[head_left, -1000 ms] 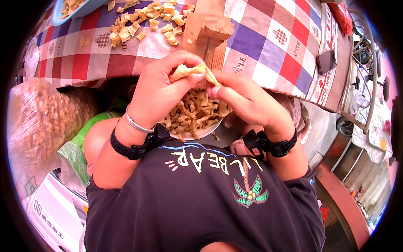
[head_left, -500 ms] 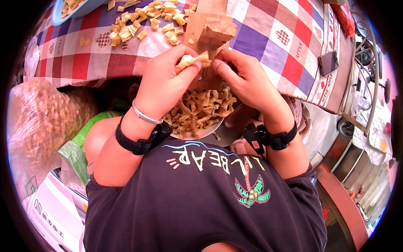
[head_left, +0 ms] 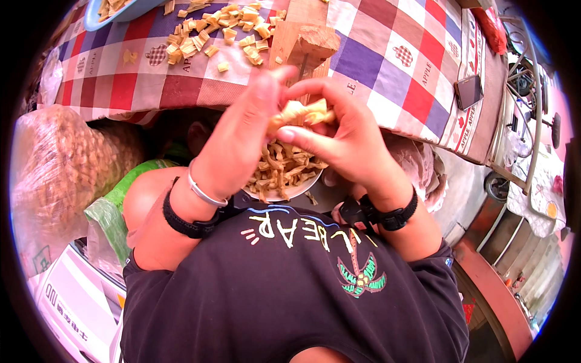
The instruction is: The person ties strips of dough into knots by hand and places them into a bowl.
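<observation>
Pale tan, knotted strip of dried bean-curd skin [head_left: 301,113], pinched between both hands above a round bowl. Left hand [head_left: 242,136] raised, fingers [head_left: 266,91] closed narrow on the strip's left end, thumb pressed to it; silver bangle and black band at the wrist. Right hand [head_left: 339,136] just beside, touching the left, fingers [head_left: 302,134] curled tight around the strip's right end; black watch at the wrist.

Round white bowl [head_left: 284,193] directly below the hands, resting at the lap, heaped with loose tan strips [head_left: 281,169] of the same stuff. Beyond the hands, checked red, purple and white cloth over the tabletop [head_left: 393,60], with a scatter of cut tan pieces [head_left: 212,30] and a light wooden block [head_left: 305,39] standing near the edge. Blue plastic basin [head_left: 97,18] at the far left corner, dark phone [head_left: 469,91] lying well apart to the right. Large clear sack of tan pieces [head_left: 57,175] on the floor at the left, beside a green bag [head_left: 118,202].
</observation>
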`<state>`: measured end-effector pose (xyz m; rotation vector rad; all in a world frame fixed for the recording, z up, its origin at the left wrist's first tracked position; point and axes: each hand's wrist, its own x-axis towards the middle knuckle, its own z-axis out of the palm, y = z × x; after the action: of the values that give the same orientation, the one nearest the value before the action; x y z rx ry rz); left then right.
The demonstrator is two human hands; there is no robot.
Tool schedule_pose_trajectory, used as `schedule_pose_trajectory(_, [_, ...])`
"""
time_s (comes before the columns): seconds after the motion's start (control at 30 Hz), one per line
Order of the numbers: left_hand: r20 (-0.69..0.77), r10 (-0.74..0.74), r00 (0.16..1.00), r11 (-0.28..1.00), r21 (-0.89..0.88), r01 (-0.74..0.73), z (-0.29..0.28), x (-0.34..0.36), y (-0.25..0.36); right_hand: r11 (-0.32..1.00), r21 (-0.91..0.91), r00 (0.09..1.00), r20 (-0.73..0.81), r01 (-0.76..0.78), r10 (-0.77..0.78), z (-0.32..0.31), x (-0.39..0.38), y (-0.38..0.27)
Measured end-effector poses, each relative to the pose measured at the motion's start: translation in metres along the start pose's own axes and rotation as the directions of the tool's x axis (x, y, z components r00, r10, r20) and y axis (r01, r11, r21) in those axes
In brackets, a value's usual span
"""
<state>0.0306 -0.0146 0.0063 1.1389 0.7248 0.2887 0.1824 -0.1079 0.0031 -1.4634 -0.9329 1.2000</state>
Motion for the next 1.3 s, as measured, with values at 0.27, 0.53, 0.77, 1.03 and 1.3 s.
schedule_pose_trajectory(0.27, [0.119,-0.003,0.993,0.883,0.466,-0.054,-0.024,0.007,0.012,1.000,0.001,0.990,-0.141,0.018,-0.017,-0.020,0.000,0.002])
schedule_pose_trajectory(0.53, [-0.033,0.190,0.981,0.832,0.535,-0.143,-0.026,0.025,-0.009,0.996,-0.003,0.976,-0.199,-0.085,0.083,-0.021,0.012,0.014])
schedule_pose_trajectory(0.77, [-0.040,0.347,0.937,0.639,0.741,-0.205,-0.026,0.033,-0.023,0.917,-0.398,0.955,-0.280,-0.026,-0.095,-0.016,0.023,0.038])
schedule_pose_trajectory(1.03, [-0.135,0.194,0.972,0.936,0.322,-0.142,-0.030,0.018,-0.005,0.948,-0.282,0.950,0.307,0.150,-0.059,0.004,-0.014,0.010])
schedule_pose_trajectory(1.3, [-0.020,0.109,0.994,0.988,0.116,-0.106,-0.030,0.009,-0.001,0.955,-0.288,0.997,-0.015,0.071,-0.079,0.006,-0.015,0.004])
